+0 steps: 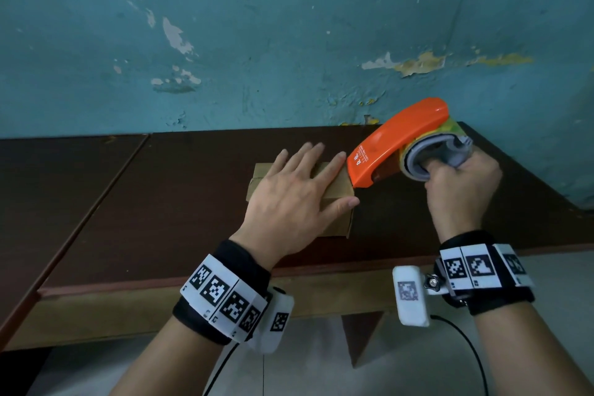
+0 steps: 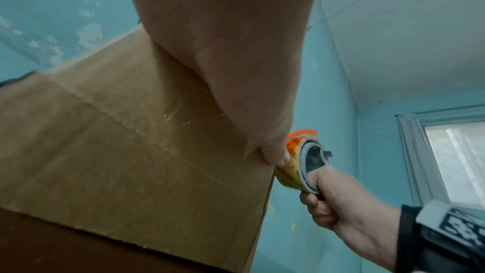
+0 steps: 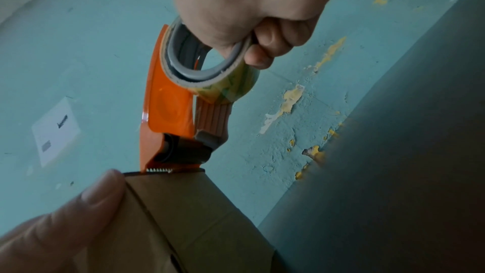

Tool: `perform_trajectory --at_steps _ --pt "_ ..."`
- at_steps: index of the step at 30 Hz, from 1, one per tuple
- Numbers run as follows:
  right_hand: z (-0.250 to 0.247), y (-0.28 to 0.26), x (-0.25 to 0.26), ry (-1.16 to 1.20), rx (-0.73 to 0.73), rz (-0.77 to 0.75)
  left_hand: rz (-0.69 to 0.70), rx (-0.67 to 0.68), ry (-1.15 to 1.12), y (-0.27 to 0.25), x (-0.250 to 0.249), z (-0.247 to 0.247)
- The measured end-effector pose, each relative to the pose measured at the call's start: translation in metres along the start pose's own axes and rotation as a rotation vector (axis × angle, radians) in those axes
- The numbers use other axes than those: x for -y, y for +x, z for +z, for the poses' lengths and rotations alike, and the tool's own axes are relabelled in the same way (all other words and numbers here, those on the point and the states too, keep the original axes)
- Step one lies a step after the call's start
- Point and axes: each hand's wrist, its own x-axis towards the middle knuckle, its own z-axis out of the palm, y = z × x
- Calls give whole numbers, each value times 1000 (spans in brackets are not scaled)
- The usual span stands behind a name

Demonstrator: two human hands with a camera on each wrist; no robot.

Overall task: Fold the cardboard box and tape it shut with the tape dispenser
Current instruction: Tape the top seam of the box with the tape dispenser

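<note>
A small brown cardboard box (image 1: 337, 190) (image 2: 131, 153) (image 3: 189, 211) lies on the dark wooden table (image 1: 160, 196) with its flaps folded down. My left hand (image 1: 295, 193) presses flat on its top with straight, spread fingers; its thumb (image 3: 86, 200) lies along the box's near right edge. My right hand (image 1: 463, 183) (image 3: 249, 7) grips the orange tape dispenser (image 1: 398, 141) (image 2: 301, 161) (image 3: 170, 107) through the grey core of its tape roll. The dispenser tilts down to the left, and its toothed blade end (image 3: 160, 170) touches the box's right top edge.
A peeling teal wall (image 1: 289, 42) rises right behind the table. The table's front edge (image 1: 193, 283) runs just ahead of my wrists, and a seam in the tabletop (image 1: 96, 196) runs diagonally at the left. A window (image 2: 456, 163) shows at the right in the left wrist view.
</note>
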Motion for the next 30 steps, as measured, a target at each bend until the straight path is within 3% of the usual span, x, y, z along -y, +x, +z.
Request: perform_trajectory --at_steps 3,8,12,15,18,23,26,30 --pt "1 0 -3 21 10 17 90 -69 -41 1 -7 6" --pt "3 0 2 151 17 84 98 -82 -64 1 -8 9" --pt "7 -3 11 586 7 494 104 -66 -52 2 -6 9" --pt "14 -9 14 724 158 670 106 -70 -48 2 -7 11" --pt "22 -16 14 670 253 692 105 -77 -41 2 -6 12" --pt "24 -14 13 794 244 789 8 -52 -7 2 -11 9" --pt "23 -14 14 802 246 745 -102 -12 -11 3 -14 9" --pt "22 -14 16 797 252 715 -120 -4 15 5 -13 5"
